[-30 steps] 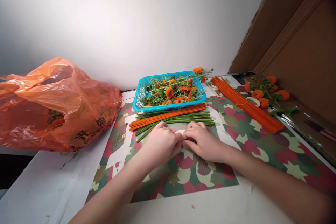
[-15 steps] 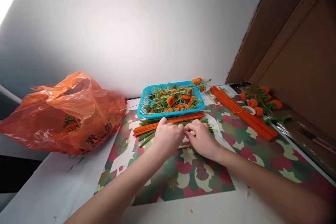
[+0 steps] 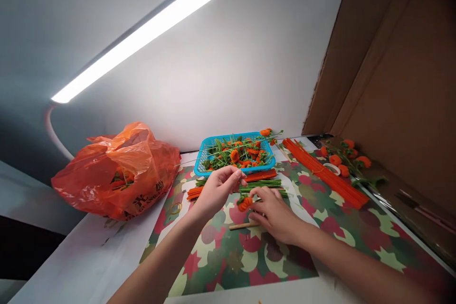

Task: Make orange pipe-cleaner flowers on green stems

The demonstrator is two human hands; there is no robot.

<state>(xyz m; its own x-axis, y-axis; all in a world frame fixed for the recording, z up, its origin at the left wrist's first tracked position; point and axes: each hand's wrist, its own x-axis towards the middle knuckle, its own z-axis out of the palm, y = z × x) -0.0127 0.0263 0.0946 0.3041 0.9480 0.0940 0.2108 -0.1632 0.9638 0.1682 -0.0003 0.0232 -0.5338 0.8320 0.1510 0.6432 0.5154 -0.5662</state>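
Observation:
A small fuzzy orange flower (image 3: 244, 204) with green at its top, seemingly made of chenille stems, is between my hands. My right hand (image 3: 278, 214) has its fingers curled around the flower's right side, thumb low and index finger above. Just over the flower, my left hand (image 3: 221, 189) has thumb and fingertips pinched together; anything tiny between them is too small to make out. Beneath lies a thin wooden stick (image 3: 243, 226). Behind the hands lie green chenille stems (image 3: 267, 184) and orange chenille stems (image 3: 261, 175), partly covered by my left hand.
A blue basket (image 3: 198, 164) of orange flowers and greenery stands at the back. To the left sits an orange plastic bag (image 3: 142, 171) below a lit lamp (image 3: 138, 38). A tied orange bundle (image 3: 327, 175), a tape roll (image 3: 332, 169) and more flowers (image 3: 352, 154) lie right, beside cardboard (image 3: 384, 76).
My hands have moved apart from their joined pinch. The orange flower now shows between them, and the wooden stick is uncovered below. The view has tilted up, bringing in the lamp.

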